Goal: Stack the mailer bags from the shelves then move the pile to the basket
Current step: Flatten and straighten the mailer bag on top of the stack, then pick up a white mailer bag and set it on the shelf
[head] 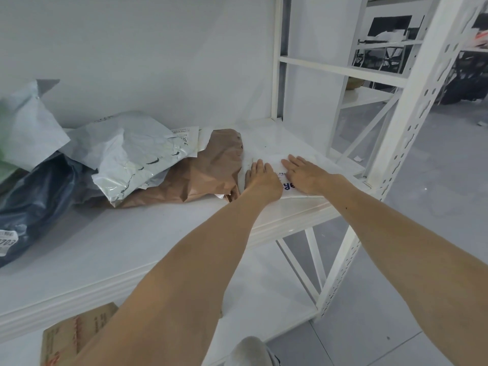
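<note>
A flat white mailer bag (272, 161) with blue lettering lies at the right end of the white shelf (158, 233). My left hand (261, 180) and my right hand (303, 173) both press flat on it with straight fingers. To its left lies a crumpled brown paper mailer (208, 170). On the brown one rests a white-grey plastic mailer (134, 159). Further left lie a dark blue-black mailer (39, 194) with a label and a pale grey mailer (29, 128). No basket is in view.
A white perforated upright (404, 128) stands at the shelf's right front corner. A lower shelf (264, 299) shows below, with a cardboard box (71, 336) at the bottom left. Grey floor spreads to the right. Another rack (369, 72) stands behind.
</note>
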